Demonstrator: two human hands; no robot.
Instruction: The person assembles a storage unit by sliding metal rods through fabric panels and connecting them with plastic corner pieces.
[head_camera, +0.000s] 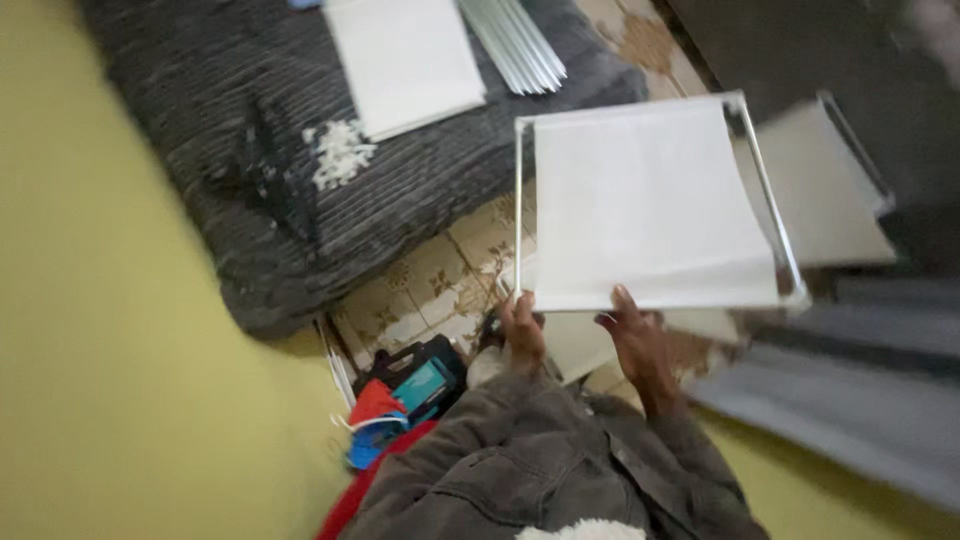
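Right now both hands grip the near edge of a white fabric panel (645, 205) stretched in a thin metal frame (770, 200), held up over the tiled floor (440, 280). Left hand (520, 335) sits at the near-left corner, fingers closed round the frame rod. Right hand (640, 345) is just beside it, fingers clamped on the panel's bottom edge, one fingertip showing over the fabric.

Doing it well, imo: both hands sit close together at one end, so the far end hangs unsupported & could tilt or twist. A wider hold, one hand per side rail, would prob keep it level. Fabric looks thin, so grip the rods, not the cloth. Frame is motion-blurred, so the corner joints can't be read.

Count:
- framed panels in hand: 1
- another pale panel (830, 190) behind it on the right: 1, blurred
- flat white sheet (405, 60) on the dark grey mattress (200, 90): 1
- bundle of metal rods (515, 40) next to that sheet: 1 bundle, rod no. can't tell
- pile of small white bits (338, 152) on the mattress: 1
- black & teal case (420, 380) on the floor near the left hand: 1
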